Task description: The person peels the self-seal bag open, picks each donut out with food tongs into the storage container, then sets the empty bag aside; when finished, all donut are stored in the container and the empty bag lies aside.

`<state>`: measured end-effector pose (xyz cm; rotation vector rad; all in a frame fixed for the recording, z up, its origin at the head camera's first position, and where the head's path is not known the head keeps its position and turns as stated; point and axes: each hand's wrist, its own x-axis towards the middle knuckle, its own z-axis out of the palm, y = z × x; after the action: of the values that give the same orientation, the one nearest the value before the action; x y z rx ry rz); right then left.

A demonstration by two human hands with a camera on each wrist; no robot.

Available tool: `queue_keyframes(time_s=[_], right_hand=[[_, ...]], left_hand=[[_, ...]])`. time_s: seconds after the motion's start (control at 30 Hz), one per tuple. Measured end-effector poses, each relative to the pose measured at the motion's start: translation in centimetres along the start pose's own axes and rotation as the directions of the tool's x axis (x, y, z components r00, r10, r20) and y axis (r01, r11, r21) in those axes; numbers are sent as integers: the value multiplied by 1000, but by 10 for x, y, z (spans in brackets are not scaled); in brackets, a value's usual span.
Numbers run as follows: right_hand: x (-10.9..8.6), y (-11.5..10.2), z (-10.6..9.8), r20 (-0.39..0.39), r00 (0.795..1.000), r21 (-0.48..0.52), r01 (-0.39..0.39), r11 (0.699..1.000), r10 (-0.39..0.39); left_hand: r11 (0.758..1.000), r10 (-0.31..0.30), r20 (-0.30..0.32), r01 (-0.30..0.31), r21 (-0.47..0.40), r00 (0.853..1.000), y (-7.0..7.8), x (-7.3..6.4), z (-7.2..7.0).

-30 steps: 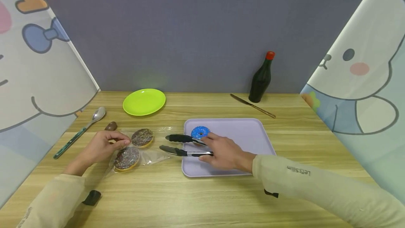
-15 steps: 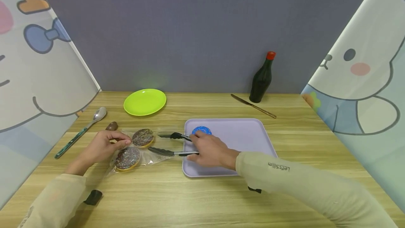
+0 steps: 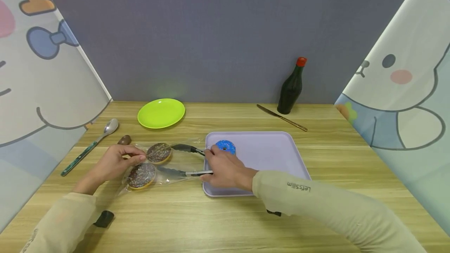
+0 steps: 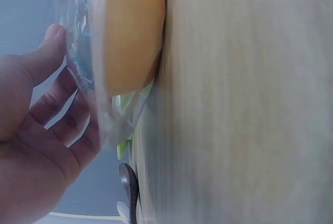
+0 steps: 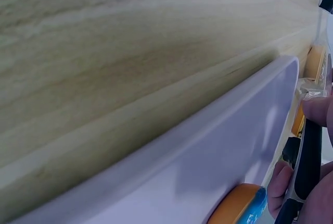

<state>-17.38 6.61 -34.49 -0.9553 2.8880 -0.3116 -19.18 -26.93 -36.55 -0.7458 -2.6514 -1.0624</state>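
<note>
"Going left to right, how far along are we?"

"Partway, we judge; a near chocolate doughnut and a far chocolate doughnut lie in the clear bag, seemingly what is left; a blue doughnut sits on the lilac tray, apparently the part done."

"And our grip?"

"Our left hand pinches the bag's edge; further right, the tongs stand with arms spread, tips near both chocolate doughnuts, clamping neither; whether they touch, we cannot tell; our right hand is curled round the tongs, above the tray's left side."
</note>
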Motion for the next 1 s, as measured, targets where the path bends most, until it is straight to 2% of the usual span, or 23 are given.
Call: queue_keyframes(time_s=[0.47, 0.77, 1.0], right_hand=[[2, -4, 8, -41, 999, 17, 8, 1000, -7], [1, -3, 10, -60, 998, -12, 31, 999, -32], [1, 0, 7, -41, 999, 34, 27, 999, -26]], left_hand=[[1000, 5, 0, -5, 1, 1000, 0, 0, 0], [1000, 4, 1, -4, -3, 1000, 0, 0, 0], [1000, 0, -4, 0, -5, 1000, 0, -1, 1]])
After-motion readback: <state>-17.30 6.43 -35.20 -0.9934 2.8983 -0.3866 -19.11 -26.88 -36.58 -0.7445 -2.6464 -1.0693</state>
